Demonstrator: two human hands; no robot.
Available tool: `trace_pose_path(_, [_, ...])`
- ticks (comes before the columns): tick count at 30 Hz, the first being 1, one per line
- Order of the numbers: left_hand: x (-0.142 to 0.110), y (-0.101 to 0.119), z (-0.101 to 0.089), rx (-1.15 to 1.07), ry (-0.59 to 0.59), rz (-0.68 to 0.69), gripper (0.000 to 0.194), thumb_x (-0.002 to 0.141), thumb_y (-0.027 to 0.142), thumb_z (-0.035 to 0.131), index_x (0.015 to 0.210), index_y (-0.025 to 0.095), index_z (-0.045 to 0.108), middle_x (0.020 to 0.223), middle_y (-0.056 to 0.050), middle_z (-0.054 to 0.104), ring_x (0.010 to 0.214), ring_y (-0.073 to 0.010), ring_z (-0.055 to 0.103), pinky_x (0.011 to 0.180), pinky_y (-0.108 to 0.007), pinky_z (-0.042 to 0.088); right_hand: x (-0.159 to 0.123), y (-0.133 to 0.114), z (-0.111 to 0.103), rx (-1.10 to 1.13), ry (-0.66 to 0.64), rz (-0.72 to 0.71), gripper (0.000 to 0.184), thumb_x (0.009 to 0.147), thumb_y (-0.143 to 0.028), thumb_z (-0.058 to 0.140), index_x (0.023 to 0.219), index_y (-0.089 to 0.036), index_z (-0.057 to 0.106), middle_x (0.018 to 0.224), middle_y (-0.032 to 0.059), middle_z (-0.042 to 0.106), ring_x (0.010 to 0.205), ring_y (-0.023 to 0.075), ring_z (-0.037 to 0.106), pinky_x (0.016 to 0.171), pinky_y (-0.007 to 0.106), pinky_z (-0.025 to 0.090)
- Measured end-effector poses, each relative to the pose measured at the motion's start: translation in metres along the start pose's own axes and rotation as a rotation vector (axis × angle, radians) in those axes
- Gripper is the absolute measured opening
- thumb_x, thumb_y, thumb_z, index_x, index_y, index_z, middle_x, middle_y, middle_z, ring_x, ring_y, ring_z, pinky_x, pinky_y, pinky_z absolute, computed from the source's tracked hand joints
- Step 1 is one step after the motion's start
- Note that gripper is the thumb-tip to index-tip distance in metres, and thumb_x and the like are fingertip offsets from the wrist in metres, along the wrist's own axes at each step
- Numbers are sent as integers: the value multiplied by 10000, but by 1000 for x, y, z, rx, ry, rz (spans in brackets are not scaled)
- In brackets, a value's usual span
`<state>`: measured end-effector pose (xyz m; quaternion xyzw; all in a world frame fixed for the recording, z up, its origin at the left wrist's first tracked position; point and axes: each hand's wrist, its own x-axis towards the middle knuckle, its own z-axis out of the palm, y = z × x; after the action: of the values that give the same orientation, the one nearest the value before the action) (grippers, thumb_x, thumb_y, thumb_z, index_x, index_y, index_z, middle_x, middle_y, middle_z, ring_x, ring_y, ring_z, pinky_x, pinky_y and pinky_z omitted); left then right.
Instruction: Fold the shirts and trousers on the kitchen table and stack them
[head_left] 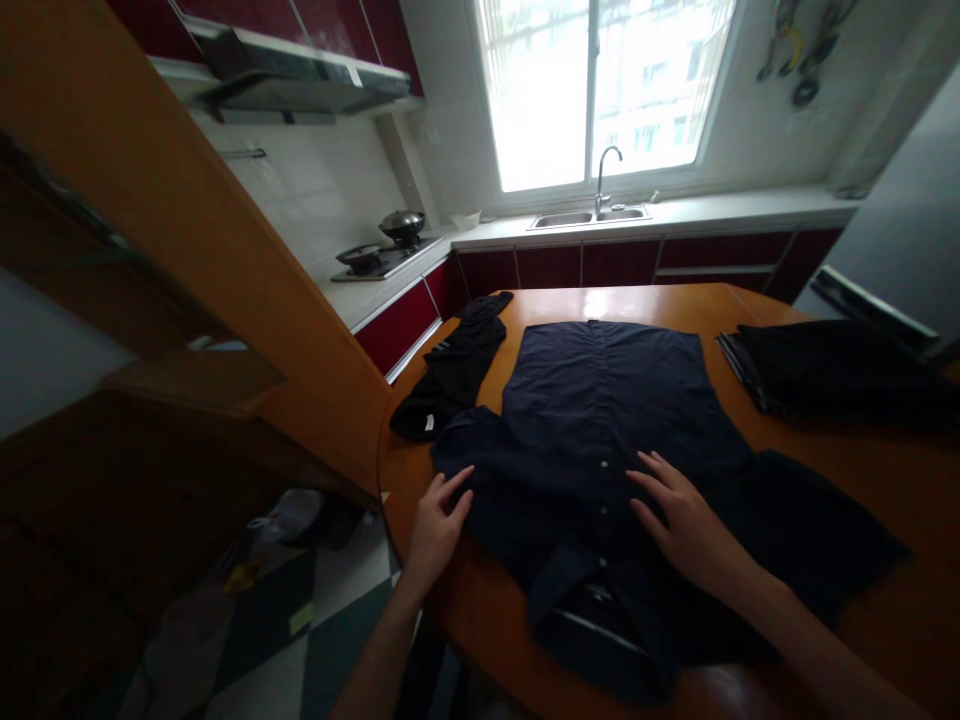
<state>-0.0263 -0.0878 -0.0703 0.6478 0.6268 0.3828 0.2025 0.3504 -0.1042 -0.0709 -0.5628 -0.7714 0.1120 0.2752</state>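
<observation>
over at the left, a crumpled black cloth garment (459,372) sits on the glossy orange-brown wooden worktop (480,610), perhaps at the edge to leave room. here's the left hand (435,530), thumb and index finger parted, by the sleeve of the dark navy button-front shirt (555,430): front up, collar nearest, laid wide, likely for easy reach. the right hand (686,525) is over its front, fingers spread, pinching nothing; pressure can't be told. far right, flat-folded black fabric (840,370), apart from the shirt.

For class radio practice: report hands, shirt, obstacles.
Left hand at sleeve; right hand over front. Navy shirt spread, collar nearest. Dark cloth either side.
</observation>
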Motion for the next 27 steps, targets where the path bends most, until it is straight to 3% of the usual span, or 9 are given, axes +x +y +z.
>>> trace_pose_path(8, [-13,-8,-9,264,-199,-9,402,872,275,610,1251,202,722,897,-56,575,798,-216,652,810,-383,571,-40,-1,-3,18,-50,9,369,980,-317,526,1312,-213,648,1531,131,482,1448,335,400,1154,585,402])
trace_pose_path(10, [-16,0,-15,344,-166,50,420,889,281,616,1298,226,692,960,-71,579,848,-232,655,859,-427,571,-51,0,-8,24,-54,-5,359,984,-325,529,1308,-235,653,1529,115,485,1444,333,405,1153,586,404])
trace_pose_path(12, [-18,14,-23,353,-201,196,516,875,230,646,1386,288,618,1172,-105,590,1051,-266,641,969,-468,541,-64,1,-16,45,-75,-37,346,982,-333,544,1304,-270,657,1509,99,506,1414,322,449,1139,560,434])
trace_pose_path(15, [-22,37,-31,263,-506,469,723,820,119,683,1469,382,504,1511,-73,460,1388,-288,461,1133,-505,429,-87,0,-32,81,-178,-114,384,926,-339,652,1309,-324,656,1433,87,569,1335,305,531,1080,497,507])
trace_pose_path(17, [-25,50,-30,228,-722,596,795,789,62,664,1490,384,470,1569,-53,424,1476,-295,356,1187,-567,329,-101,-3,-40,92,-271,-152,533,834,-343,763,1349,-351,627,1427,81,574,1335,316,522,1070,497,510])
trace_pose_path(19, [-29,56,-23,225,-826,680,835,770,30,627,1512,364,440,1564,-59,444,1502,-306,307,1200,-636,231,-111,-5,-44,93,-326,-173,688,759,-336,827,1402,-359,582,1465,78,547,1370,336,479,1098,533,470])
trace_pose_path(21, [-32,57,-13,232,-834,737,811,789,27,596,1521,337,431,1535,-74,485,1494,-304,322,1199,-663,179,-116,-7,-43,85,-320,-195,714,768,-307,815,1431,-346,553,1474,82,546,1377,332,472,1122,552,433])
trace_pose_path(23, [-34,53,-1,242,-794,788,709,856,50,574,1506,309,456,1493,-85,535,1463,-284,386,1209,-643,189,-117,-8,-38,77,-256,-227,611,838,-249,740,1420,-309,563,1415,89,601,1326,294,529,1113,514,449])
trace_pose_path(27, [-34,41,14,236,-688,913,437,985,152,544,1411,243,564,1420,-93,608,1382,-248,508,1183,-517,371,-114,-8,-27,72,-74,-328,304,936,-151,593,1219,-236,667,1189,78,717,1138,221,642,1004,396,533])
